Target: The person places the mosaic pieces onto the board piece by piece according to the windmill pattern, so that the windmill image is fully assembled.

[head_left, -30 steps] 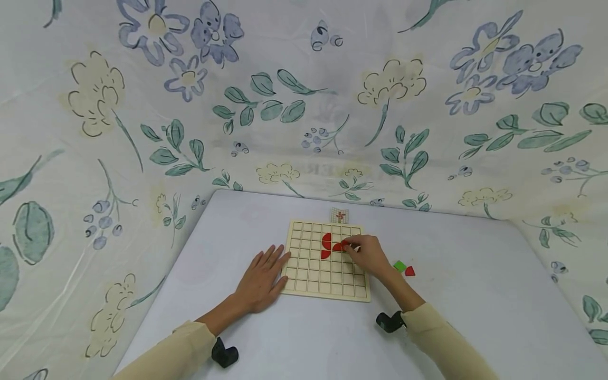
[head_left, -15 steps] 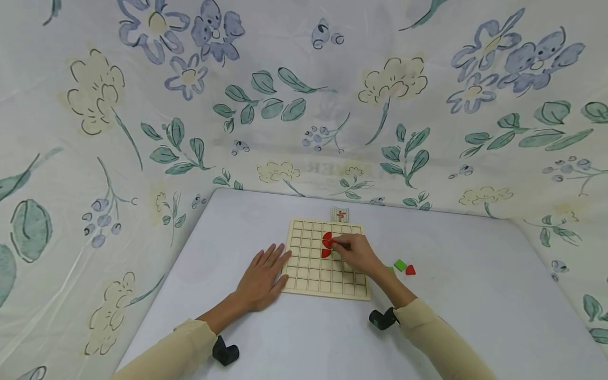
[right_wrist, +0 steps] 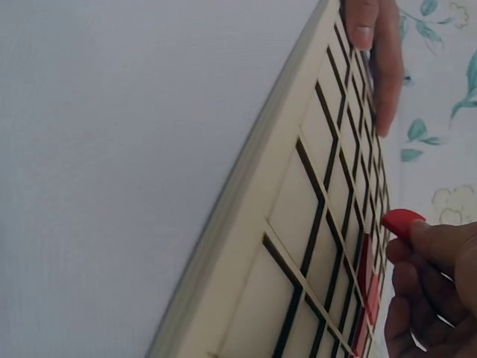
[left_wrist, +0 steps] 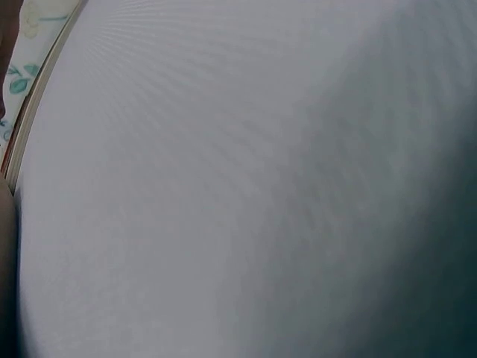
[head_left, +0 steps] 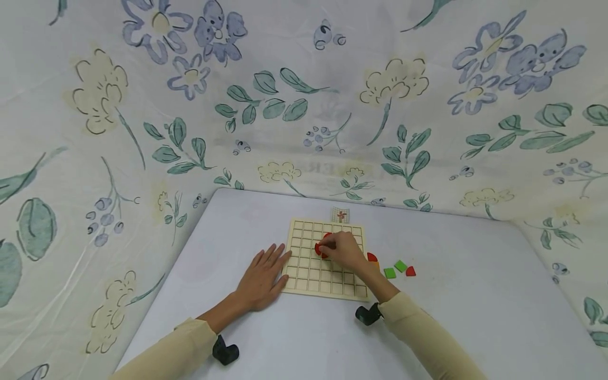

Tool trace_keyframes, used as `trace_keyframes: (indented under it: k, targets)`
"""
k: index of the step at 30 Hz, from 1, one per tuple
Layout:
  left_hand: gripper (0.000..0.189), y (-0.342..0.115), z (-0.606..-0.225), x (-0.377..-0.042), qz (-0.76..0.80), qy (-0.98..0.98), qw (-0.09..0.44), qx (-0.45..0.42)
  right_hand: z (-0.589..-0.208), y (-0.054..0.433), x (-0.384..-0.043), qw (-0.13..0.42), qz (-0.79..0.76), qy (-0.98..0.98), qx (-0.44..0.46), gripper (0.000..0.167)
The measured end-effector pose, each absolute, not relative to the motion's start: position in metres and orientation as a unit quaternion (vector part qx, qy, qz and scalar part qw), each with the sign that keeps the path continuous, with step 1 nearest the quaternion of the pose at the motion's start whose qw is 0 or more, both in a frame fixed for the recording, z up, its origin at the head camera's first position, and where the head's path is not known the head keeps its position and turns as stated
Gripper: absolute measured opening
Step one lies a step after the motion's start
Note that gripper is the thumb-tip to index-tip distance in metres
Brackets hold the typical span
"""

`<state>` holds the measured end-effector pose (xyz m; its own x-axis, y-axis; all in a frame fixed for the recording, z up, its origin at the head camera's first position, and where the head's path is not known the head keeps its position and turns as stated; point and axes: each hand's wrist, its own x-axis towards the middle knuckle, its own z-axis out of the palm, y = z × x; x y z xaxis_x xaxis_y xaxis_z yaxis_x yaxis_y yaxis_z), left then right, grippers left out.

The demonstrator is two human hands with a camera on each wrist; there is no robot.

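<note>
A square wooden grid board (head_left: 304,274) lies on the white table. My right hand (head_left: 345,251) is over its upper middle, pinching a red quarter-circle piece (right_wrist: 400,221) between thumb and forefinger. In the right wrist view, more red pieces (right_wrist: 365,268) sit in the grid close below that hand; in the head view the hand partly covers them. My left hand (head_left: 263,277) lies flat with fingers spread, its fingertips at the board's left edge. Only a sliver of it shows in the left wrist view, beside the board's edge (left_wrist: 30,112).
Right of the board lie a red piece (head_left: 372,257), an orange piece (head_left: 375,265), two green squares (head_left: 390,273) and another red piece (head_left: 410,271). A small pattern card (head_left: 340,215) is behind the board. Flowered cloth (head_left: 285,137) hangs around the table.
My right hand has moved left across the board with a red piece between its fingers, uncovering pieces on the table at the right. My left hand has stayed in place.
</note>
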<state>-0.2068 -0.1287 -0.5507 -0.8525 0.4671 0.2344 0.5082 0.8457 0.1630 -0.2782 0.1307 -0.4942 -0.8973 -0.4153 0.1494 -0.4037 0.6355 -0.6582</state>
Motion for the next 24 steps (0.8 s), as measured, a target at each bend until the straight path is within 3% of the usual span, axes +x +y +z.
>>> trace_keyframes:
  k: [6,15,24]
  targets:
    - [0.06,-0.129,-0.552,-0.207,-0.118,-0.954,0.093,-0.261,-0.501,0.124,-0.278,0.01,-0.322,0.917,-0.235,0.01]
    - [0.059,-0.128,-0.552,-0.208,-0.127,-0.952,0.098,-0.262,-0.502,0.119,-0.278,-0.047,-0.262,0.931,-0.25,0.006]
    - [0.059,-0.129,-0.552,-0.209,-0.122,-0.951,0.104,-0.263,-0.505,0.119,-0.278,-0.049,-0.237,0.936,-0.254,0.016]
